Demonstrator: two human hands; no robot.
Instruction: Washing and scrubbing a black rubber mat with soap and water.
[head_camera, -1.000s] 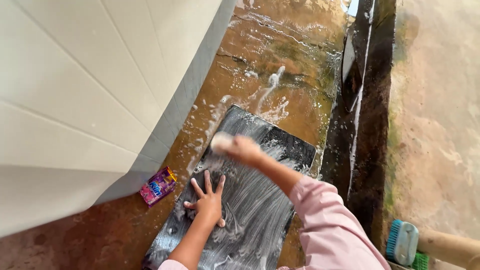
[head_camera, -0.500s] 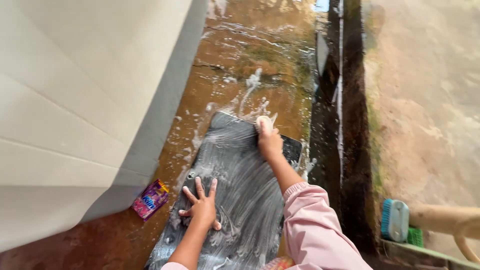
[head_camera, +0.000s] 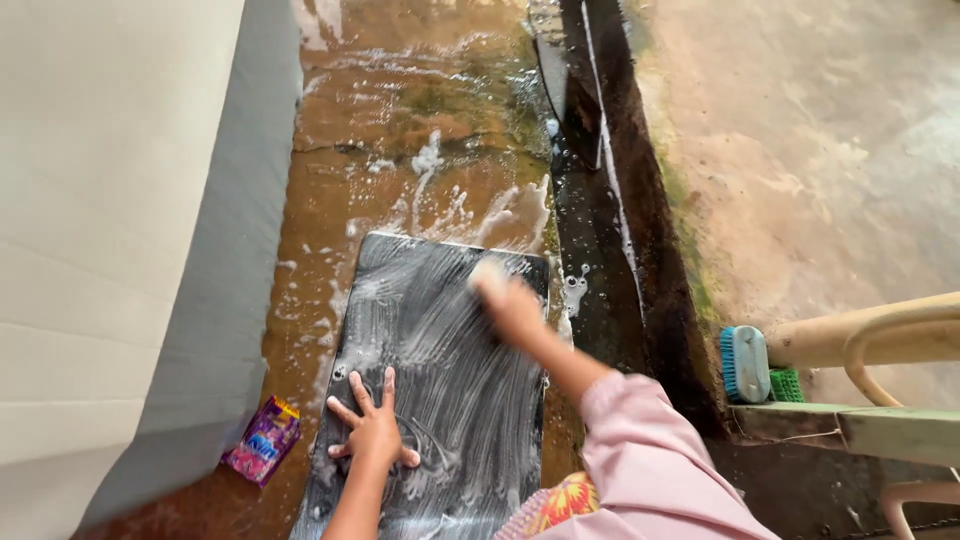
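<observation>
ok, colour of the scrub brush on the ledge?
Blue scrub brush, beside a green one; head view.

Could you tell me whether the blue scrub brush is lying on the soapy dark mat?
No, the blue scrub brush sits off to the right beyond the dark drain channel, apart from the mat.

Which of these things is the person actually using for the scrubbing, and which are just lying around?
In use:
- soapy dark mat, being scrubbed
- left hand, spread flat on the mat
- right hand, gripping something pale, blurred

Lying about:
- purple sachet, left of the mat
- blue scrubbing brush, on the ledge
- green brush beside it
</observation>
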